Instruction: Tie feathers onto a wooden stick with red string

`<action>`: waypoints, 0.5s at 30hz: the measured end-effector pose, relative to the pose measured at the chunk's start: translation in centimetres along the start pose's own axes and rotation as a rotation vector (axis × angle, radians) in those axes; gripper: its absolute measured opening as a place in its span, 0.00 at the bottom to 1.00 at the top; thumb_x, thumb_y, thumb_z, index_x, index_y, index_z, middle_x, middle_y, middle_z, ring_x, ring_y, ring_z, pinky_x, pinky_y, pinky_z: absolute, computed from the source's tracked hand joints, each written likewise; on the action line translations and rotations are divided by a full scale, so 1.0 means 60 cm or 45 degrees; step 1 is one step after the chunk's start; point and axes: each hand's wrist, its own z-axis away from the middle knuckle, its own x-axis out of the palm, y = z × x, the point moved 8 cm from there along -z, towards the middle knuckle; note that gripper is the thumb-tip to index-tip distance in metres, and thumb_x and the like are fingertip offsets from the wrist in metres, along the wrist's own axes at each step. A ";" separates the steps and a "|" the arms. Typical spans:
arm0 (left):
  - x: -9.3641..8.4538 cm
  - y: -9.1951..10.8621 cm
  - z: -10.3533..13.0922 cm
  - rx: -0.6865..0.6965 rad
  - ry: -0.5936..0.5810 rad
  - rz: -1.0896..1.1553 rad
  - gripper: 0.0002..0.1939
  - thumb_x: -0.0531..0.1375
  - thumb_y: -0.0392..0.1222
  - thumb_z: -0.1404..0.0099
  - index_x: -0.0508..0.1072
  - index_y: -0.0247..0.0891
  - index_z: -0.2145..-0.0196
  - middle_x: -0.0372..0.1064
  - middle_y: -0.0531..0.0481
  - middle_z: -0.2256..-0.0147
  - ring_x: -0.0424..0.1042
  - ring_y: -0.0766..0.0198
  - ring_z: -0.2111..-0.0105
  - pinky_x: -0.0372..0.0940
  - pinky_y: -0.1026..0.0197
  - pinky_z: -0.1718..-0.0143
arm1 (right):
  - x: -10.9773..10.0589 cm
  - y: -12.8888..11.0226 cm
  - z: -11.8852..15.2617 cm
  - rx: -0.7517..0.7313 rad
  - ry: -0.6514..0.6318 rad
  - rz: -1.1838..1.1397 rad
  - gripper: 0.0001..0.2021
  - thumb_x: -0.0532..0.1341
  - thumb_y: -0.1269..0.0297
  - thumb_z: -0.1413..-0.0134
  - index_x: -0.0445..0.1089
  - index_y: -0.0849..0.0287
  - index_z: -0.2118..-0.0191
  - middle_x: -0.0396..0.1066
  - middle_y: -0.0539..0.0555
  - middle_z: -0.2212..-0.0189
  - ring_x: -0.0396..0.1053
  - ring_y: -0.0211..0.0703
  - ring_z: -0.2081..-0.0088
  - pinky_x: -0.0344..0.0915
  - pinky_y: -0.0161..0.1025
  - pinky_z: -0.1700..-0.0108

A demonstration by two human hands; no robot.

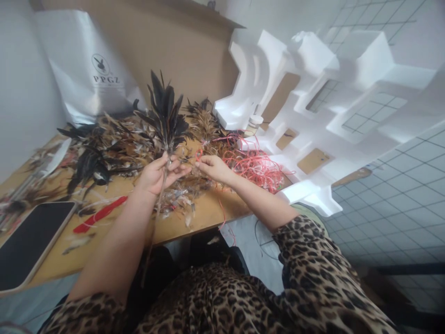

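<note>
My left hand (155,175) is closed around the thin stick (153,227) of a feather duster, just under its head. Dark feathers (165,113) fan upward from the top of the stick, while its lower end hangs past the table's front edge. To the right, my right hand (214,168) pinches red string (199,154) between thumb and fingertips. More of that string lies in a tangled heap (259,169) beyond my right forearm. Loose brown feathers (125,144) are piled behind and left of my left hand.
A phone (34,243) and a red strip (100,214) lie on the wooden table (205,208) at left. Behind the feathers stands a silver bag (79,60). White foam packing (313,125) rises at right, beside a small white-lidded jar (255,121).
</note>
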 end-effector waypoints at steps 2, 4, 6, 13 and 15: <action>0.000 -0.003 -0.003 -0.006 0.010 -0.020 0.13 0.50 0.44 0.32 0.65 0.36 0.72 0.54 0.56 0.84 0.72 0.60 0.73 0.66 0.48 0.52 | 0.017 0.003 0.005 0.033 -0.217 -0.146 0.19 0.54 0.51 0.42 0.65 0.62 0.74 0.53 0.43 0.86 0.48 0.29 0.83 0.47 0.29 0.79; 0.003 -0.005 -0.006 -0.005 0.002 -0.032 0.15 0.49 0.44 0.31 0.65 0.36 0.73 0.54 0.56 0.84 0.72 0.61 0.73 0.67 0.50 0.54 | 0.042 0.008 0.013 0.088 -0.484 -0.272 0.20 0.55 0.48 0.44 0.67 0.63 0.73 0.53 0.43 0.87 0.47 0.28 0.85 0.45 0.29 0.81; 0.010 -0.008 -0.008 -0.002 -0.019 -0.046 0.16 0.46 0.43 0.30 0.64 0.36 0.73 0.53 0.55 0.85 0.71 0.61 0.73 0.68 0.52 0.55 | 0.055 0.013 0.016 0.123 -0.620 -0.339 0.21 0.58 0.48 0.46 0.69 0.64 0.71 0.54 0.42 0.88 0.47 0.27 0.85 0.45 0.29 0.82; 0.022 0.000 -0.005 0.034 -0.063 -0.015 0.18 0.45 0.45 0.29 0.64 0.35 0.73 0.52 0.56 0.84 0.70 0.63 0.75 0.68 0.52 0.56 | 0.038 0.028 -0.004 0.200 -0.433 -0.526 0.19 0.58 0.53 0.44 0.68 0.67 0.73 0.55 0.43 0.89 0.47 0.26 0.87 0.43 0.28 0.83; 0.022 0.000 -0.006 0.031 -0.062 -0.049 0.19 0.44 0.45 0.29 0.64 0.35 0.74 0.53 0.55 0.84 0.70 0.62 0.74 0.68 0.52 0.57 | 0.045 0.027 0.000 0.201 -0.540 -0.559 0.19 0.58 0.53 0.44 0.67 0.67 0.73 0.53 0.43 0.90 0.45 0.26 0.87 0.43 0.28 0.84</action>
